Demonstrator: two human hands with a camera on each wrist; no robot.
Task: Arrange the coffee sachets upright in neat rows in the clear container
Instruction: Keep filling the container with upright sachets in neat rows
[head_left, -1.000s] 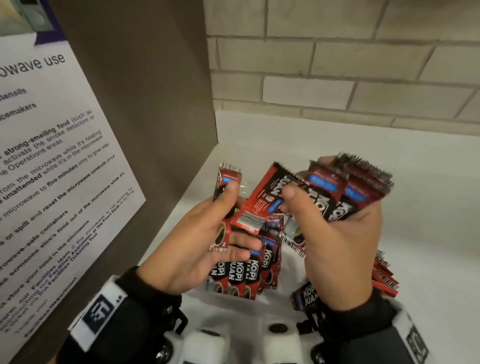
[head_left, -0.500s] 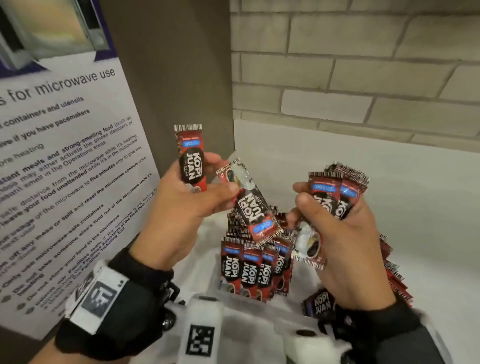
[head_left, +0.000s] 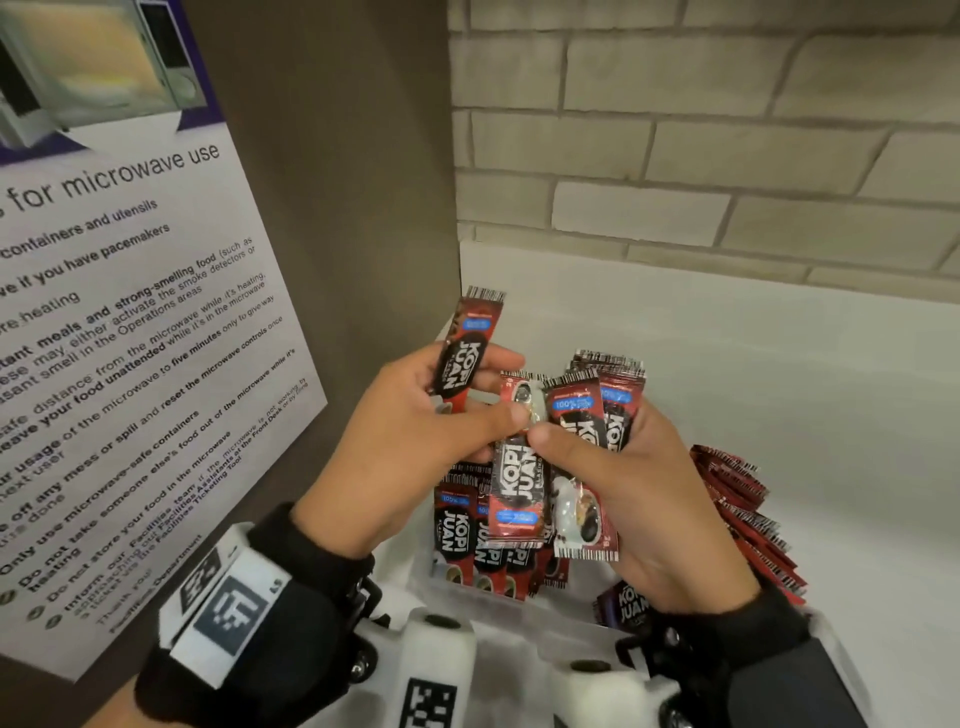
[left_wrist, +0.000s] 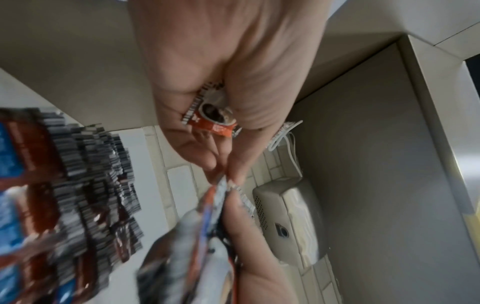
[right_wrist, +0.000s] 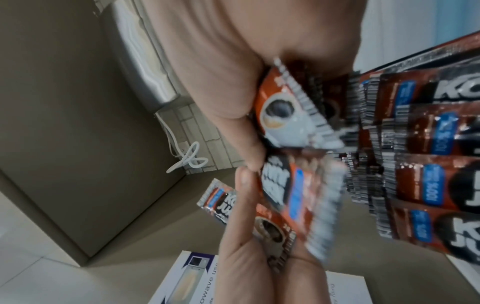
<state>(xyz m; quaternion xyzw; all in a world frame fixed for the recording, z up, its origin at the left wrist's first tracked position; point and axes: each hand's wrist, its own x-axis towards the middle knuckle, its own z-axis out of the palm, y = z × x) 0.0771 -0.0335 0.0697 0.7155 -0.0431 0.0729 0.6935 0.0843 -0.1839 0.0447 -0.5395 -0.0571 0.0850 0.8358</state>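
My left hand grips one upright sachet while its thumb pinches an upside-down sachet against my right hand, which clutches a bundle. Below, rows of sachets stand in the clear container, its rim mostly hidden by my wrists. From the left wrist, fingertips meet over blurred packets. From the right wrist, labels smear and are cut off at the frame's edge.
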